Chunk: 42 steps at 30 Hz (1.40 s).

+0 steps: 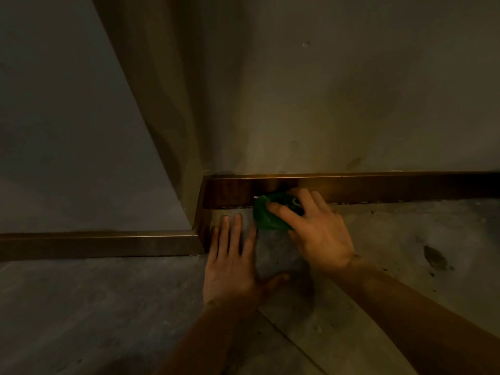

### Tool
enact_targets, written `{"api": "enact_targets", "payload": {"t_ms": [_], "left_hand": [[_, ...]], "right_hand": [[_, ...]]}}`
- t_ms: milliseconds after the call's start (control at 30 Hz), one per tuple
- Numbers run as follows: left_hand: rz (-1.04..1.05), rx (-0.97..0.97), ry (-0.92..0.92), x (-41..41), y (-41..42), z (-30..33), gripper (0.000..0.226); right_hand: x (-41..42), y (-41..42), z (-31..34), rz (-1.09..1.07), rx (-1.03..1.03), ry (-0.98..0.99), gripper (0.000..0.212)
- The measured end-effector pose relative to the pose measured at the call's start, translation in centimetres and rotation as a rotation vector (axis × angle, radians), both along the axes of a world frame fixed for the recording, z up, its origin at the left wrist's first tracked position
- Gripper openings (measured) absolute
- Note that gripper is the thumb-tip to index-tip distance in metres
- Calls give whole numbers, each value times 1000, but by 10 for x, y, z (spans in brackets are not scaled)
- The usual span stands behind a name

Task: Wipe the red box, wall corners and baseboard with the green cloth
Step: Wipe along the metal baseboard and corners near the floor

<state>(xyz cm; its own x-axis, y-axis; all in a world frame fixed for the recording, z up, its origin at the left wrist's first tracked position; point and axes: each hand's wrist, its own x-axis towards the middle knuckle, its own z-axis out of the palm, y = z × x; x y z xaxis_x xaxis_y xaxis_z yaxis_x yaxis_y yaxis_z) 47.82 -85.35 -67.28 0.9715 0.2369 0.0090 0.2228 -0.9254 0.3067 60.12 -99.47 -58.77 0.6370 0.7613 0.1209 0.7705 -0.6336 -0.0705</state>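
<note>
My right hand (pixel 315 228) grips the bunched green cloth (pixel 266 215) and presses it against the foot of the dark brown baseboard (pixel 392 186), just right of an outer wall corner (pixel 198 209). My left hand (pixel 232 258) lies flat on the grey floor, fingers spread, palm down, just left of the cloth and close to the corner. It holds nothing. No red box is in view.
The baseboard also runs along the left wall (pixel 94 243) and wraps around the corner. The grey concrete floor (pixel 378 266) has dark stains and specks at the right. The scene is dimly lit.
</note>
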Motion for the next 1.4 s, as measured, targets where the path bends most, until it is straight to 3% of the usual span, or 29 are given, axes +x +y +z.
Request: {"api": "enact_targets", "payload": {"t_ms": [133,333,567,733,933,1400], "left_hand": [[-21,6,20,1,0,0,121],[-4,43,55,2,-1,-2,120],[-5,34,25,0,0,-4,114],[-33,20,18,-1,1,-1,107],[-20,8,15,-1,1,3,108],[-8,-7,-58,-1,1,-2,104]], "right_hand": [[-3,31,-4,66,-45,-90,67],[-7,68,-5,91,-93,-195,35],[-4,68,-11,87,-205,-281,35],[-1,53,-10,26,-232,-301,46],[8,32,-9,-77,-293,-253,33],[17,-9,-1,-284,-371,-210,44]]}}
